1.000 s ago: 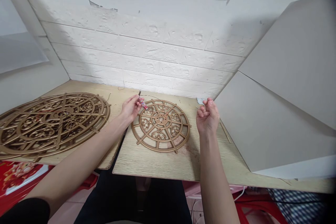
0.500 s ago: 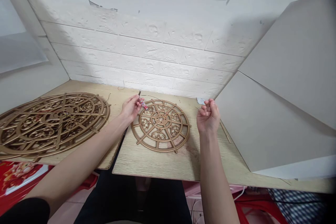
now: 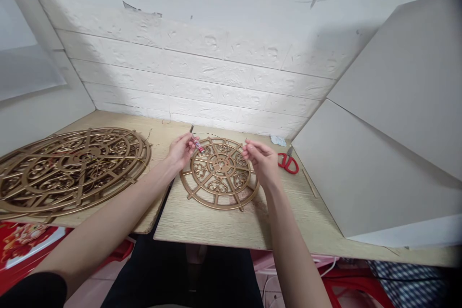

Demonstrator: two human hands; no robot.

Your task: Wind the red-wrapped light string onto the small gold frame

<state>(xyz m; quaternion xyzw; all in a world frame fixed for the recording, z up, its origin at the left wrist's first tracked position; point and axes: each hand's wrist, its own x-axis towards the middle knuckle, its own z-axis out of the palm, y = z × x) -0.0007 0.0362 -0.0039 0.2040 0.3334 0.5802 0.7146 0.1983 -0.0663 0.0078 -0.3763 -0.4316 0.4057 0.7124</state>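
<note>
My left hand [image 3: 181,150] is closed around a slim red-and-white patterned tube [image 3: 197,143], held above the far left rim of a round gold openwork panel [image 3: 221,163]. From near the tube a thin dark strand [image 3: 212,135] arcs to the right over the far rim. My right hand [image 3: 263,158] is over the panel's right rim, thumb and fingertips pinched together. Whatever lies between those fingertips is too small to make out. The panel rests flat on the table and has scrolled ornaments between its spokes.
Several similar gold panels [image 3: 77,168] lie stacked on the left tabletop. Red-handled scissors [image 3: 288,162] lie right of my right hand, with a crumpled pale scrap [image 3: 277,140] behind them. A white brick-patterned wall [image 3: 202,77] closes the back; a white board [image 3: 382,168] leans at right.
My right hand has moved left, from beside the panel to its right rim, uncovering the scissors. My left hand and the tube have stayed nearly in place.
</note>
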